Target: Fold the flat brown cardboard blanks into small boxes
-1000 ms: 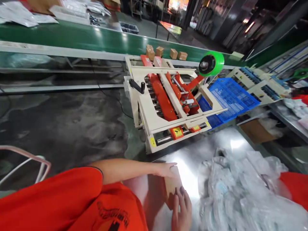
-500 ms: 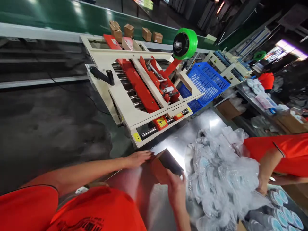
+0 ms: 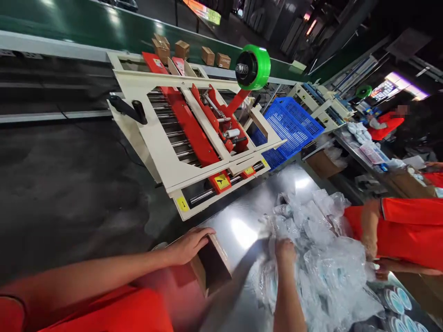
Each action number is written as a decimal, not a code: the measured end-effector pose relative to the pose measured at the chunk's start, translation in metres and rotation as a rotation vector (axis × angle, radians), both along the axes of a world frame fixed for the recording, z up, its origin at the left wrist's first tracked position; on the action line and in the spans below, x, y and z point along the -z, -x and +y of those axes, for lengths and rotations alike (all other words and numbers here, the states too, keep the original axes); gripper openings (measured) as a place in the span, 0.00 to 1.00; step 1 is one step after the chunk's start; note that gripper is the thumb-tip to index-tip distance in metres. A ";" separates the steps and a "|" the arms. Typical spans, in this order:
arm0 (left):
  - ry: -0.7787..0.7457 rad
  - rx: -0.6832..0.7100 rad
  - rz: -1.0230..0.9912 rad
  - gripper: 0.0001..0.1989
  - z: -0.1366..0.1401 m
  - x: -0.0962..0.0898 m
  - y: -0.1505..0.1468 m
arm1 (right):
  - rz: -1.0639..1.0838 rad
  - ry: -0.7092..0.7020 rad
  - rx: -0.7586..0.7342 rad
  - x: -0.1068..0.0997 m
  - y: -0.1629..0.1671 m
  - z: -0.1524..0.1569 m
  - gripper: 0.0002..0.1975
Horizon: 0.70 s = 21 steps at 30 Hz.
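At far left lies dark, bare floor, with a green conveyor belt [image 3: 86, 27] running across the top and small cardboard cartons [image 3: 182, 48] riding on it. Right of centre stands a cream and red case-sealing machine [image 3: 194, 133] carrying a green tape roll [image 3: 254, 67], then a blue plastic crate [image 3: 294, 124].

On the shiny metal table [image 3: 242, 221] stands a small open brown cardboard box [image 3: 211, 265], its dark inside facing the camera. The left hand [image 3: 188, 244] rests on the box's top edge, fingers curled over the rim and gripping it, forearm stretched in from the left.

Just right, the right hand [image 3: 285, 249] reaches into a heap of clear plastic-bagged items [image 3: 321, 258]; its fingers are buried, so their grip cannot be told. At far right, a co-worker's arm in an orange sleeve [image 3: 408, 230] touches the same heap.
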<state>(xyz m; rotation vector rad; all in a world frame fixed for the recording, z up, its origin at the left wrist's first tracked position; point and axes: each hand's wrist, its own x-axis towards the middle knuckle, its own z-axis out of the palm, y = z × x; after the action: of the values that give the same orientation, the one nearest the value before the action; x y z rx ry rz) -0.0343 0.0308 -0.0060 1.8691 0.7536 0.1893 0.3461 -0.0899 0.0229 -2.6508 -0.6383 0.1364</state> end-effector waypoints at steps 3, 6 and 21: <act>0.002 0.005 0.061 0.23 0.001 -0.002 -0.006 | 0.044 0.112 0.100 0.015 -0.019 0.011 0.22; 0.029 -0.005 0.085 0.23 0.002 -0.006 -0.011 | 0.091 0.133 0.038 0.033 0.000 0.016 0.22; 0.031 0.061 0.118 0.22 0.007 -0.010 -0.024 | 0.134 0.069 -0.133 0.050 0.052 -0.012 0.26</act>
<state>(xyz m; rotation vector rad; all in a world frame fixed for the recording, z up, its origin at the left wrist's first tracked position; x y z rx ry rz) -0.0105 0.0382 0.0042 1.8839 0.7743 0.0290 0.2944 -0.1014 -0.0274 -2.6365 -0.7774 0.3768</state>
